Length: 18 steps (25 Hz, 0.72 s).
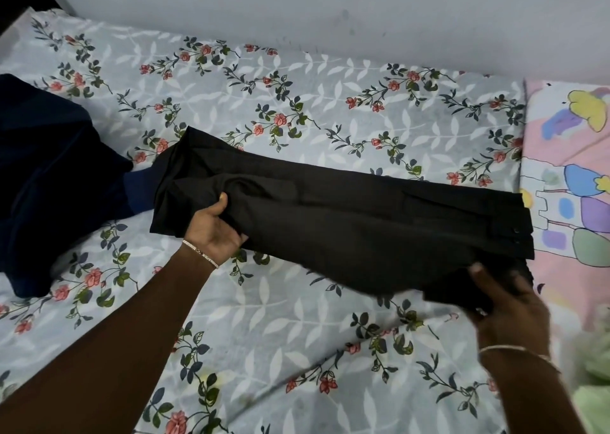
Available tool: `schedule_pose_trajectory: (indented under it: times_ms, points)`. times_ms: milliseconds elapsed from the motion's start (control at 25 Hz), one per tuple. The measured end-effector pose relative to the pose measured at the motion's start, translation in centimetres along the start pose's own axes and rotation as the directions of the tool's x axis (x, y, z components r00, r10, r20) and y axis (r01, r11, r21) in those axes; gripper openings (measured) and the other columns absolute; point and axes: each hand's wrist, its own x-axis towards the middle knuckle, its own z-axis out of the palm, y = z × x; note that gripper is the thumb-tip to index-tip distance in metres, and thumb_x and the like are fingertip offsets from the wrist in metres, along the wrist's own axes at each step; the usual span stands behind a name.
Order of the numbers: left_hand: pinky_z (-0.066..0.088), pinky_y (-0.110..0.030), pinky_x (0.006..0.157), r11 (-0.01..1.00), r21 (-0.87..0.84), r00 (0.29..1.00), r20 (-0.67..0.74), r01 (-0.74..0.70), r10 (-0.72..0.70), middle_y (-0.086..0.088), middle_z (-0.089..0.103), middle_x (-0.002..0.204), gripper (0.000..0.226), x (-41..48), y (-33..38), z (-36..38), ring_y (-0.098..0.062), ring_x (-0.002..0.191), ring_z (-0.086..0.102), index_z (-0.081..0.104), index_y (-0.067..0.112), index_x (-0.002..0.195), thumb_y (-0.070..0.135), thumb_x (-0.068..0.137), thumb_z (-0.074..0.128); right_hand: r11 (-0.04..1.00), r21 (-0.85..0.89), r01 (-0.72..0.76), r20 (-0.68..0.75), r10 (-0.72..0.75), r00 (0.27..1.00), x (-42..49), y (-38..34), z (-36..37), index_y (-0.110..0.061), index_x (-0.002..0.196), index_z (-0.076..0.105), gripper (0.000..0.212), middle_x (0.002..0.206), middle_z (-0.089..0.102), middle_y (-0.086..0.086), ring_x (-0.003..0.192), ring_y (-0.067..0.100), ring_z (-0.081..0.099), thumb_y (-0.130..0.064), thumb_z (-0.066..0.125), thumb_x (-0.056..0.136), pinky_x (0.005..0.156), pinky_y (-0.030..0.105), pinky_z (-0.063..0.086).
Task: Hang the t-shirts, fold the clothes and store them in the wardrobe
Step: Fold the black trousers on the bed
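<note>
The bed (pixel 297 351) fills most of the view. It is covered by a grey sheet printed with white leaves and red flowers, and it meets a plain pale wall (pixel 330 11) along its far edge.

The black trousers (pixel 363 222) lie across the middle of the bed, folded lengthwise into a long band. The leg end points left and the waistband end points right. The near edge is lifted slightly off the sheet between the two hands.

A dark navy garment (pixel 49 176) lies in a heap at the left side of the bed. Its edge touches the leg end of the trousers.

A pink cloth with a cartoon print (pixel 567 169) covers the right side of the bed. The waistband end of the trousers overlaps its edge. Pale green fabric (pixel 594 397) shows at the lower right corner, blurred.

The left hand (pixel 213 229) holds the near edge of the trousers close to the leg end. Grip state: closed on the cloth, thumb on top, fingers tucked beneath.

The right hand (pixel 508 305) holds the near corner of the waistband end. Grip state: closed on bunched cloth, thumb on top, fingers curled under.

Each wrist carries a thin bracelet, left (pixel 200 252) and right (pixel 515 351).

Two small buttons (pixel 516 231) sit on the waistband.
</note>
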Motion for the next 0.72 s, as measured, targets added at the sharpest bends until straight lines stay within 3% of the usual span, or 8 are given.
schedule_pose_trajectory:
  times_ms: [160, 320, 360, 440, 520, 640, 720]
  points:
    - [0.048, -0.047, 0.095, 0.987, -0.15, 0.997, -0.06, -0.058, 0.049, -0.002, 0.074, 0.105, 0.018, 1.3, -1.0, 0.0, -0.02, 0.105, 0.067, 0.064, 0.017, 0.111, 0.023, 0.101, 0.05, 0.999, -0.02, 0.029, -0.064, -0.03, 0.998, 4.1, -4.9, -2.1, -0.022, 0.106, 0.073, 0.03, 0.111, 0.075, 0.001, 0.107, 0.024, 0.069, -0.021, 0.079, 0.077, 0.088, 0.042, 0.059]
    - [0.043, -0.05, 0.102, 0.987, -0.157, 0.994, -0.103, -0.041, 0.024, -0.005, 0.067, 0.118, 0.025, 2.1, -2.0, -0.3, -0.024, 0.116, 0.061, 0.059, 0.017, 0.121, 0.023, 0.104, 0.042, 0.975, 0.152, -0.16, 0.033, 0.156, 0.987, 8.2, -5.7, -2.6, -0.021, 0.13, 0.065, 0.041, 0.119, 0.073, 0.002, 0.107, 0.025, 0.071, -0.027, 0.07, 0.09, 0.088, 0.047, 0.058]
    - [0.043, -0.05, 0.101, 0.989, -0.145, 0.994, -0.113, -0.026, 0.01, -0.006, 0.066, 0.121, 0.026, 2.0, -2.2, -0.5, -0.025, 0.115, 0.06, 0.06, 0.015, 0.121, 0.024, 0.104, 0.041, 0.977, 0.091, -0.193, 0.033, 0.191, 0.981, 8.8, -5.1, -2.6, -0.019, 0.129, 0.065, 0.044, 0.118, 0.073, 0.004, 0.107, 0.027, 0.07, -0.028, 0.073, 0.087, 0.089, 0.048, 0.058]
    - [0.048, -0.047, 0.092, 0.995, -0.094, 0.992, -0.123, 0.014, -0.026, -0.006, 0.068, 0.12, 0.027, 1.7, -2.4, -0.6, -0.025, 0.112, 0.062, 0.063, 0.015, 0.116, 0.031, 0.101, 0.047, 0.95, -0.263, -0.171, -0.057, 0.162, 0.985, 10.2, -3.3, -3.2, -0.008, 0.123, 0.068, 0.051, 0.115, 0.072, 0.011, 0.104, 0.033, 0.067, -0.03, 0.081, 0.079, 0.096, 0.048, 0.053]
    - [0.052, -0.04, 0.084, 0.999, 0.001, 0.992, -0.119, 0.049, -0.048, -0.002, 0.071, 0.113, 0.024, 1.5, -2.2, -0.3, -0.02, 0.105, 0.066, 0.066, 0.019, 0.11, 0.036, 0.096, 0.056, 0.791, -0.611, -0.024, -0.064, -0.018, 0.998, 10.9, -2.2, -3.3, 0.001, 0.118, 0.067, 0.048, 0.113, 0.069, 0.02, 0.099, 0.033, 0.062, -0.028, 0.079, 0.082, 0.097, 0.046, 0.05]
    - [0.056, -0.031, 0.079, 0.984, 0.16, 0.987, -0.15, 0.074, -0.05, 0.002, 0.071, 0.102, 0.008, 1.8, -2.6, 0.1, -0.014, 0.092, 0.066, 0.067, 0.021, 0.099, 0.022, 0.096, 0.06, 0.645, -0.758, 0.096, 0.029, -0.114, 0.993, 12.0, -2.6, -3.1, 0.0, 0.122, 0.064, 0.05, 0.117, 0.067, 0.021, 0.105, 0.037, 0.061, -0.03, 0.077, 0.085, 0.097, 0.048, 0.048]
    - [0.054, -0.031, 0.08, 0.977, 0.203, 0.981, -0.19, 0.069, -0.029, 0.001, 0.068, 0.103, 0.009, 2.1, -3.1, 0.2, -0.014, 0.092, 0.064, 0.065, 0.02, 0.099, 0.015, 0.098, 0.057, 0.557, -0.827, 0.079, -0.028, -0.181, 0.983, 12.6, -2.7, -2.6, -0.004, 0.127, 0.059, 0.057, 0.126, 0.063, 0.022, 0.115, 0.042, 0.058, -0.027, 0.082, 0.08, 0.1, 0.052, 0.045]
